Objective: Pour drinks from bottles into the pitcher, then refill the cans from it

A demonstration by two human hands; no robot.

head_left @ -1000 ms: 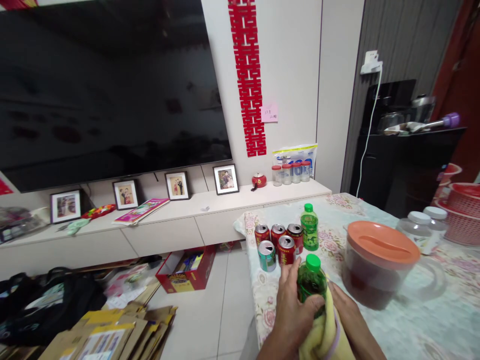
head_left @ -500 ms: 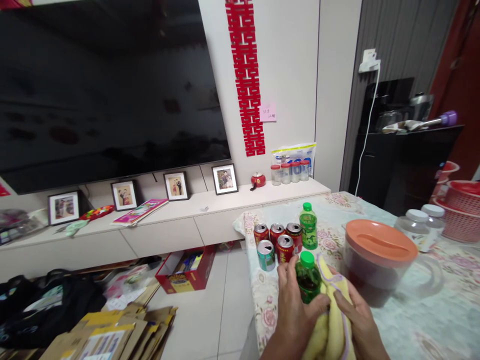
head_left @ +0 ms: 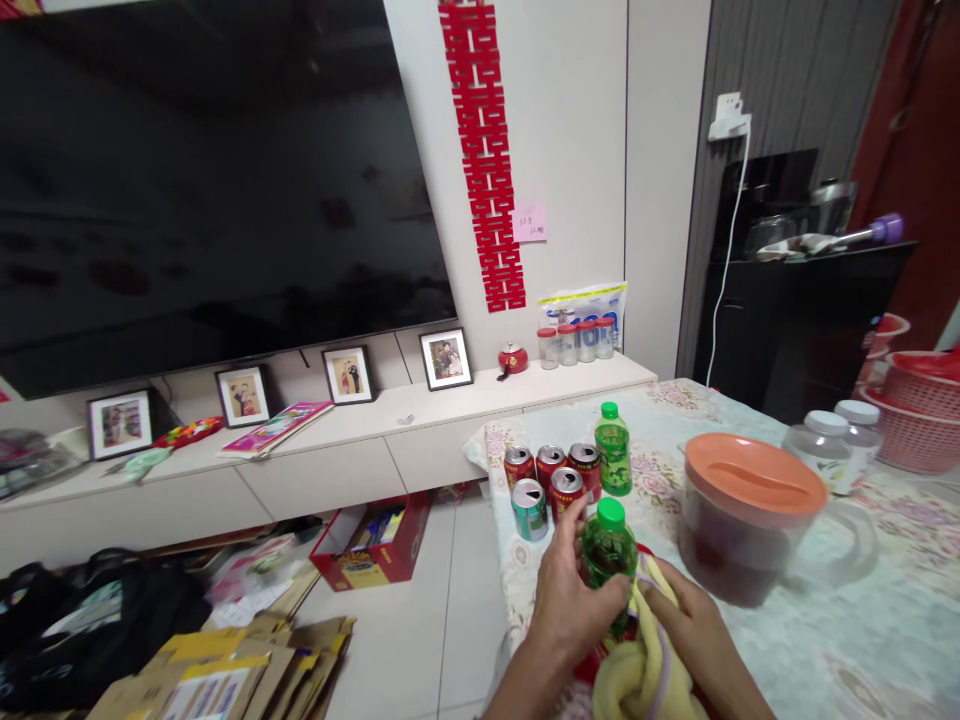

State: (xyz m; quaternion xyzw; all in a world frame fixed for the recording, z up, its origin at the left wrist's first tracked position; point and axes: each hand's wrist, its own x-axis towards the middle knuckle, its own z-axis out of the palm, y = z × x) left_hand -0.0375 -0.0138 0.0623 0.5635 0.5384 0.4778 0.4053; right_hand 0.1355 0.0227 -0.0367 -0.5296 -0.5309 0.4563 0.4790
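Observation:
My left hand (head_left: 574, 590) is wrapped round a green plastic bottle (head_left: 609, 548) with a green cap, held upright near the table's front. My right hand (head_left: 694, 625) grips a yellow cloth (head_left: 651, 650) with a purple edge, pressed against the bottle's right side. Part of something red shows behind and below the cloth; I cannot make out what it is. Just beyond stand several opened drink cans, red ones (head_left: 567, 490) and a teal one (head_left: 529, 510). A second green bottle (head_left: 613, 452) stands upright behind them.
A pitcher (head_left: 739, 530) with an orange lid and dark liquid stands right of my hands on the flowered tablecloth (head_left: 810, 650). Behind it are clear jars (head_left: 821, 445) and pink baskets (head_left: 919, 410). Flattened cardboard (head_left: 225, 660) and a red box (head_left: 367, 550) lie on the floor, left.
The yellow cloth has shifted and bunched lower beside the bottle, with the right hand moved slightly left. Something red now shows behind it. The view has turned slightly.

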